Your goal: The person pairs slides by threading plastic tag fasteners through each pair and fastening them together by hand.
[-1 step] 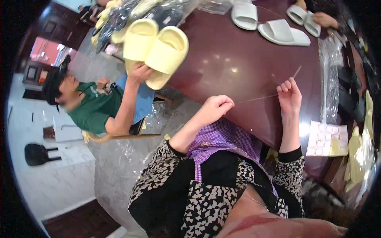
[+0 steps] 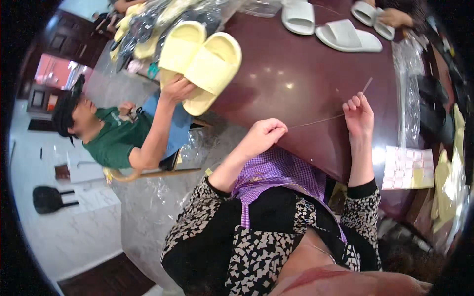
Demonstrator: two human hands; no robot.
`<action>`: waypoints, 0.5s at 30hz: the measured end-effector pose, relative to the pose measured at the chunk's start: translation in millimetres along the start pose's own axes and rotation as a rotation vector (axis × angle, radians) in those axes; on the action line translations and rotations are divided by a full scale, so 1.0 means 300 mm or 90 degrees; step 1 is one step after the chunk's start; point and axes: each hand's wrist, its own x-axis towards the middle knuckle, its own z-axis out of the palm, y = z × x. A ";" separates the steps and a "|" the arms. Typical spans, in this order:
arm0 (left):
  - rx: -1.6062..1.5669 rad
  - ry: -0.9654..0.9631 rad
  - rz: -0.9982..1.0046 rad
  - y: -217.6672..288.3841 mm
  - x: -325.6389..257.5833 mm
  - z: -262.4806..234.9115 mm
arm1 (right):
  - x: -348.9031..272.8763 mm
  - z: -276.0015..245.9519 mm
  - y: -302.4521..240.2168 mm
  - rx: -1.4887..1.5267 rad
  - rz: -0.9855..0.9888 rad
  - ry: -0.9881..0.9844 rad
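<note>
A thin thread (image 2: pixel 316 122) runs nearly straight between my two hands, above the near edge of the dark red table. Its left end is pinched in my left hand (image 2: pixel 262 135), thumb against the curled fingers. My right hand (image 2: pixel 359 116), raised over the table, is closed on the other end. A short pale, thin end (image 2: pixel 368 85) sticks up past the right fingertips; whether it belongs to the same thread I cannot tell. To the left, a seated co-worker's hand (image 2: pixel 177 90) holds up a pair of yellow slippers (image 2: pixel 212 69).
White slippers (image 2: pixel 349 37) lie on the far part of the table (image 2: pixel 276 64). Another person's hand (image 2: pixel 392 18) touches a white pair at far right. Clear plastic wrap (image 2: pixel 407 93), black slippers and a sticker sheet (image 2: pixel 409 168) lie along the right. Bagged slippers are heaped at far left.
The co-worker's yellow slippers have shifted slightly right in the picture. The thread between my hands shows more distinctly. Both my hands keep nearly the same place and grip.
</note>
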 end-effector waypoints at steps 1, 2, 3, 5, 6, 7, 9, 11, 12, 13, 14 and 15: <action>0.043 0.011 -0.016 0.018 -0.003 -0.011 | 0.007 -0.010 -0.009 0.009 -0.021 0.023; 0.050 -0.020 -0.023 0.041 -0.005 -0.017 | 0.013 -0.013 -0.013 0.012 -0.021 0.032; 0.075 -0.015 -0.034 0.057 -0.010 -0.016 | 0.013 -0.021 -0.019 0.012 -0.023 0.038; 0.103 -0.026 -0.042 0.066 -0.024 -0.026 | 0.018 -0.010 -0.024 0.011 -0.042 0.063; 0.118 -0.009 -0.010 0.059 -0.028 -0.030 | 0.019 -0.005 -0.028 0.007 -0.040 0.071; 0.133 0.009 0.022 0.051 -0.029 -0.034 | 0.019 -0.004 -0.034 0.011 -0.056 0.085; 0.149 0.015 0.053 0.064 -0.024 -0.048 | 0.028 -0.001 -0.042 -0.006 -0.066 0.105; 0.317 0.074 0.171 0.107 -0.009 -0.061 | 0.024 -0.010 -0.050 -0.009 -0.079 0.121; 0.398 0.105 0.233 0.127 0.003 -0.071 | 0.022 -0.016 -0.055 -0.019 -0.082 0.112; 0.403 0.100 0.235 0.142 0.011 -0.092 | 0.023 -0.015 -0.051 -0.028 -0.080 0.099; 0.481 0.128 0.245 0.158 0.030 -0.115 | 0.020 -0.014 -0.049 -0.037 -0.079 0.085; 0.558 0.155 0.257 0.173 0.057 -0.140 | 0.015 -0.012 -0.047 -0.032 -0.084 0.087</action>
